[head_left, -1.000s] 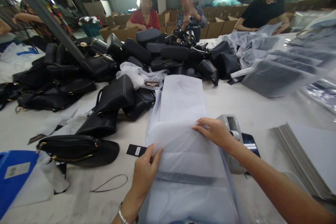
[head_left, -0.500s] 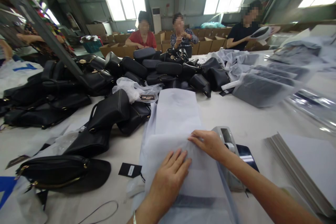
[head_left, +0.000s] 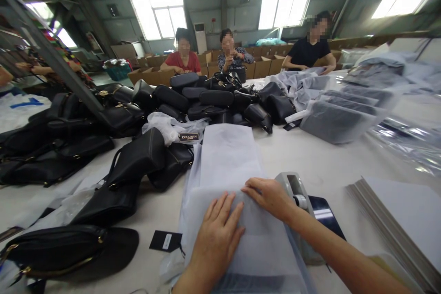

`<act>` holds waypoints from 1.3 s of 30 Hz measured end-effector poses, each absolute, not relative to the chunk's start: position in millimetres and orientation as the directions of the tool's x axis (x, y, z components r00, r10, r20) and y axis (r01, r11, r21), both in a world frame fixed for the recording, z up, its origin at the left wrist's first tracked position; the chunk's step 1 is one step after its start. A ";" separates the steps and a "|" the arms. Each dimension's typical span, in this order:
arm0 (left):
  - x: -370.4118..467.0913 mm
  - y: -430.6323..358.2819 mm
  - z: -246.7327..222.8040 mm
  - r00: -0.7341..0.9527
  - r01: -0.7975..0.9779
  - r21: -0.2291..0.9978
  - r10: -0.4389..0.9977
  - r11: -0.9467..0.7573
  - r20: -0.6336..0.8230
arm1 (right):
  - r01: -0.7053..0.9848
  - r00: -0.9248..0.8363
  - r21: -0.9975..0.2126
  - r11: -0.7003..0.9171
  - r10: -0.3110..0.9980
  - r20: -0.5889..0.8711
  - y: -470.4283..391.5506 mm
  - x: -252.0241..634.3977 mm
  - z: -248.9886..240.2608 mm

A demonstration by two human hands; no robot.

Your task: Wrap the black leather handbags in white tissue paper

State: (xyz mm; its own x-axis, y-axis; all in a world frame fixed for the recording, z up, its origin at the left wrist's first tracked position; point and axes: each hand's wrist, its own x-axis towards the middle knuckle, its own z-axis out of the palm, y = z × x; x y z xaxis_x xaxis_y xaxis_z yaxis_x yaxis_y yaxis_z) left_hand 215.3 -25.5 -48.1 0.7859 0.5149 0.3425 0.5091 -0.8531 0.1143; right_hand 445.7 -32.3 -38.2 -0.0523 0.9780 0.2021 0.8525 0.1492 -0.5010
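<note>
Left hand (head_left: 218,234): laid flat on translucent white sheeting (head_left: 265,248)
Right hand (head_left: 268,196): sheeting's edge pinched
Black handbags (head_left: 216,98): heaped beyond

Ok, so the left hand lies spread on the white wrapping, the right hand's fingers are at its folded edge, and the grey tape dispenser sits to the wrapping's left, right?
Not quite: the head view shows the grey tape dispenser to the right of the white wrapping. The left hand and right hand are as you say.
</note>
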 end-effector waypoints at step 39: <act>220.8 18.9 -42.5 0.786 0.506 0.293 0.573 -0.811 0.230 | 0.031 0.718 -0.905 -0.425 0.639 -0.276 -187.2 474.1 -59.9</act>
State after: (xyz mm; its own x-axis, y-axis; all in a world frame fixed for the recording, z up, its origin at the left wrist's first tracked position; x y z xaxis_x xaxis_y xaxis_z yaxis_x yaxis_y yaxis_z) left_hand 220.8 18.9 -42.5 0.7865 0.5732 0.2301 0.5056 -0.8115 0.2931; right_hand 474.1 -187.2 -59.9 0.7179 0.6391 -0.2759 0.0305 -0.4248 -0.9048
